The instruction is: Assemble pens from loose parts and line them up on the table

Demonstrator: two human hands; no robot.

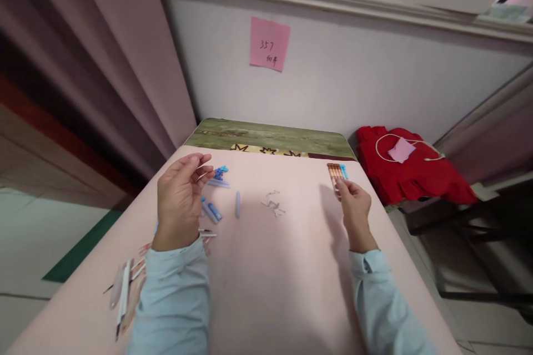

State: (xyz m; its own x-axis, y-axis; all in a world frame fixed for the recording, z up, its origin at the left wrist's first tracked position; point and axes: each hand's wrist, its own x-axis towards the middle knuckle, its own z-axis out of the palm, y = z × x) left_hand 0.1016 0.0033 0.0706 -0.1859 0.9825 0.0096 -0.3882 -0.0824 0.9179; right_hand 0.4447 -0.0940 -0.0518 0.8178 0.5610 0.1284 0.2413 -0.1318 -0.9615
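Observation:
My right hand [355, 208] is at the right side of the table, thumb and fingers pinched at the near end of a flat row of slim brown and blue sticks [335, 171], which look like markers. Their lower ends are partly behind my fingers; whether they are lifted is unclear. Over the table's left side, my left hand [181, 194] is raised, its fingers loosely curled with the tips apart, and nothing shows in it. Just beyond those fingertips are small blue pieces [220, 172]. Blue stubby cylinders [214, 212] lie right of that wrist, beside a lavender stick [238, 204].
Small pale sticks [273, 204] lie scattered mid-table. Thin brushes [125, 294] and other slender tools are by my left forearm. Red cloth [403, 172] with a cord is off the right edge. A pink note [270, 44] is stuck on the wall behind the table.

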